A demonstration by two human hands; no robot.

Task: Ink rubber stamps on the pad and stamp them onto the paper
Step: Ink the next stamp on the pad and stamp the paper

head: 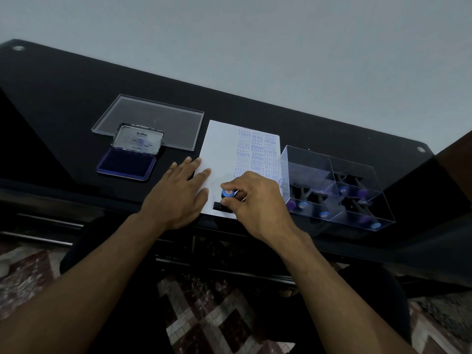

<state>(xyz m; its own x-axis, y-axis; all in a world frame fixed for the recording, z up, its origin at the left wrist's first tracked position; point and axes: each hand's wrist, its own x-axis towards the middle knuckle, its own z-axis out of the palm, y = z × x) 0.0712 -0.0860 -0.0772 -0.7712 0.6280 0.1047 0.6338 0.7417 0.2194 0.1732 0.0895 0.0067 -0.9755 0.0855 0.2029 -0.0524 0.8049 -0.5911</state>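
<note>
- Two hands are at work on the white sheet of paper (pixel 219 159), which lies on the shiny black table (pixel 63 98).
- The right hand (pixel 255 198) curls its fingers round a black rubber stamp with a round blue top (pixel 226 198). The stamp sits at the near edge of the paper, its black foot down on the sheet.
- The left hand (pixel 178 192) lies flat with straight fingers on the left side of the paper, so the sheet cannot slide.
- To do it well, push the stamp straight down and lift it straight up. Rocking it would likely smear the words.
- The right half of the paper is full of purple words, so aim for the white part.
- The open purple ink pad in its metal tin (pixel 127 163) waits to the left, near the left hand.
- More stamps rest in the clear plastic box (pixel 306 159), just right of the paper.
</note>
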